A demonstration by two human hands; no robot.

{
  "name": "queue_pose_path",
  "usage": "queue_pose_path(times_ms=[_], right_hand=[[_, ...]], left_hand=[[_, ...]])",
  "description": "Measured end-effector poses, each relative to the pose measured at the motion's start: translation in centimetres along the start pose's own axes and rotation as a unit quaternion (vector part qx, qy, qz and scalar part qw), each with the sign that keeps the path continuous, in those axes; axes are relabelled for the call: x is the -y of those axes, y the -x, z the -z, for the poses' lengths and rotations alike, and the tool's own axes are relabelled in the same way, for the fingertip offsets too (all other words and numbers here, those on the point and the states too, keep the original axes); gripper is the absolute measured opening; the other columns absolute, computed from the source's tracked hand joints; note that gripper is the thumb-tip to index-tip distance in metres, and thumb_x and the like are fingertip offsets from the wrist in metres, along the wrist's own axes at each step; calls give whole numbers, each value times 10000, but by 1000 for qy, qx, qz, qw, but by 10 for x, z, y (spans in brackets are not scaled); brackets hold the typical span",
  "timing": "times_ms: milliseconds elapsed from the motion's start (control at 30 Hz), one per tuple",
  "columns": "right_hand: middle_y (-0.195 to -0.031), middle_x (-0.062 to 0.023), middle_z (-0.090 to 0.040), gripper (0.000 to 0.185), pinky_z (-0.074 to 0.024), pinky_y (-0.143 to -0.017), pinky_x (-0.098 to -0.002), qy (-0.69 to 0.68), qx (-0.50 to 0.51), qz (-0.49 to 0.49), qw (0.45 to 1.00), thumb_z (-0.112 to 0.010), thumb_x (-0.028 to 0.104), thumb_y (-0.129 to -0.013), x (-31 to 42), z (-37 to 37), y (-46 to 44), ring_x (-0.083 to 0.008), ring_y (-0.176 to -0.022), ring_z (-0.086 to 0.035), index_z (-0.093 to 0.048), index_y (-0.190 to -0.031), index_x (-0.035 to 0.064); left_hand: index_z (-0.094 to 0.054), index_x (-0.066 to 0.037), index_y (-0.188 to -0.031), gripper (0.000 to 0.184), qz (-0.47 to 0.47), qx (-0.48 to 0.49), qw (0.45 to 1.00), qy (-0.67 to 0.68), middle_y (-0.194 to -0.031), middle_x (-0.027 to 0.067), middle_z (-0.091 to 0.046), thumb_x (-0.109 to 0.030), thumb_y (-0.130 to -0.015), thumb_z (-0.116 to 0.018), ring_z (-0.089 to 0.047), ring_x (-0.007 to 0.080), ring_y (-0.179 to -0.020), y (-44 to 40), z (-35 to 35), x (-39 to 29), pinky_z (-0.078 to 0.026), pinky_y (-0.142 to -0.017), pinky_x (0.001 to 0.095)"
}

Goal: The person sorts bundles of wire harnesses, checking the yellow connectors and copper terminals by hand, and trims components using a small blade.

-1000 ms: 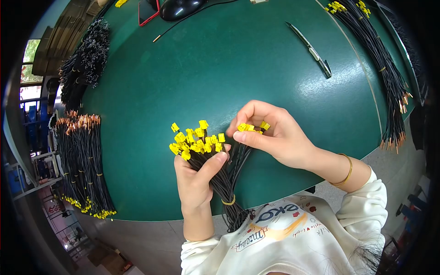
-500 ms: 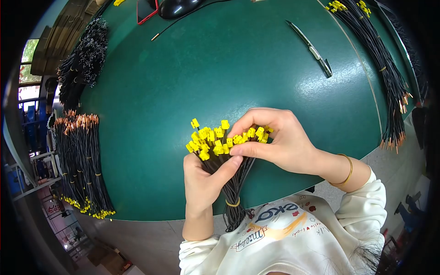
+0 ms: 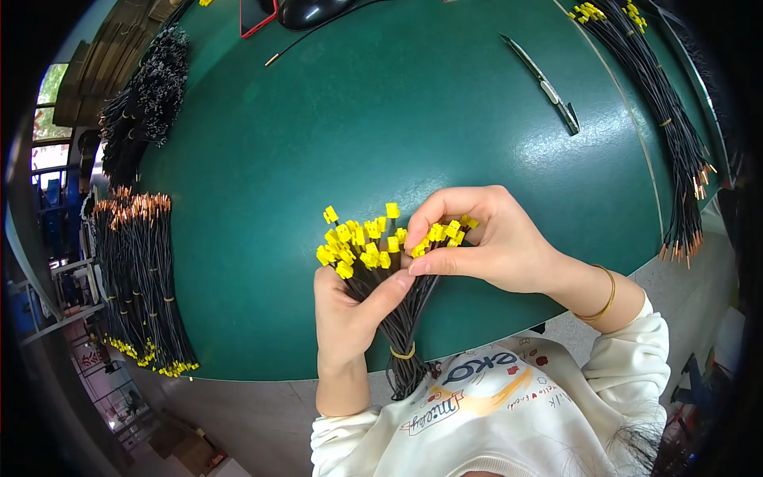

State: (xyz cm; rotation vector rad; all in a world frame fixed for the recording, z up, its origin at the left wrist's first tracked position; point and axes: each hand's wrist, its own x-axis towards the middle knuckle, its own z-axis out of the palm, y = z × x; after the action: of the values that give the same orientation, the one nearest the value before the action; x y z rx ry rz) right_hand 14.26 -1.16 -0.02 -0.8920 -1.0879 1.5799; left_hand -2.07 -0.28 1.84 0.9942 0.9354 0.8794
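A bundle of black cables (image 3: 406,324), tied low down with a yellowish band (image 3: 403,351), fans out upward between my hands. Yellow connectors (image 3: 370,256) cap the upper ends. My left hand (image 3: 354,306) is wrapped round the bundle from the left, its thumb across the front just below the connectors. From the right, my right hand (image 3: 477,238) pinches some of the cables at their connector ends, thumb and forefinger close together. The thumbs nearly meet at the middle of the bundle. My right fingers partly hide the connectors on that side.
On the green table (image 3: 318,143) lies a pen-like cutter (image 3: 544,86). Copper-tipped cable bundles (image 3: 143,270) lie at the left, below a dark bundle with pale ends (image 3: 147,95). More cables (image 3: 652,103) lie along the right. A black mouse (image 3: 310,12) and red-edged phone (image 3: 258,16) are at the back.
My right hand has shifted slightly right with its share of the connectors, widening the gap between the two groups. My left hand has moved a little left, still round the bundle.
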Motion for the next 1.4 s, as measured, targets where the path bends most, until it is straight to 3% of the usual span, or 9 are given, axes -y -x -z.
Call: queue_pose_path(times_ms=[333,567,700,867,1000,1100,1233,1400], right_hand=[[-777,-30,-550,152,-416,-670,-222,15,7,67,998,-651,25,-692,-5,-2,-1,-91,-734,-522,-547,-801,8],[-749,-30,-554,183,-410,-646,-217,51,11,-45,998,-652,34,-690,6,0,0,-89,-723,-522,-557,-842,-2],[-752,-36,-561,219,-411,-641,-214,94,-1,11,995,-651,32,-689,-2,0,1,-88,-712,-524,-543,-876,-5],[-770,-36,-567,233,-411,-640,-207,101,-2,2,995,-652,30,-689,-3,-1,1,-86,-708,-526,-537,-890,1],[-757,-27,-562,204,-406,-632,-196,-33,-30,4,999,-652,35,-692,-1,-5,0,-75,-699,-520,-547,-865,9],[-739,-16,-553,211,-398,-626,-190,24,15,-23,999,-655,36,-692,6,0,1,-58,-681,-504,-537,-866,11],[-719,-4,-539,242,-387,-606,-183,69,3,-3,998,-667,44,-682,1,0,1,-40,-663,-482,-528,-878,17],[-705,10,-527,239,-377,-591,-183,71,-14,-3,997,-677,53,-673,3,3,0,-33,-647,-463,-538,-864,21]], left_hand=[[-572,34,-819,145,31,32,998,33,-772,54,-595,48,-680,-614,-558,100,-701,0,9,4,-448,-647,229],[-577,37,-789,124,-27,-5,999,-21,-752,47,-594,55,-674,-621,-547,86,-660,4,1,3,-444,-610,213],[-580,44,-797,132,-76,-49,993,-71,-749,45,-595,61,-672,-622,-548,83,-655,5,-8,3,-447,-600,212],[-583,48,-813,157,-69,-37,994,-80,-756,48,-598,65,-665,-630,-550,81,-672,3,-3,4,-450,-610,213],[-587,51,-808,162,-43,-27,996,-79,-753,50,-599,64,-656,-640,-550,80,-675,2,-5,1,-452,-613,213],[-586,54,-808,168,-52,-12,996,-76,-744,51,-599,45,-654,-653,-554,85,-674,4,-10,-1,-454,-613,215],[-581,56,-816,162,-54,7,991,-124,-745,54,-598,44,-665,-638,-557,91,-671,3,1,4,-458,-610,218],[-577,55,-825,156,-28,19,999,-27,-753,58,-598,51,-675,-619,-559,97,-677,4,6,4,-458,-616,220]])
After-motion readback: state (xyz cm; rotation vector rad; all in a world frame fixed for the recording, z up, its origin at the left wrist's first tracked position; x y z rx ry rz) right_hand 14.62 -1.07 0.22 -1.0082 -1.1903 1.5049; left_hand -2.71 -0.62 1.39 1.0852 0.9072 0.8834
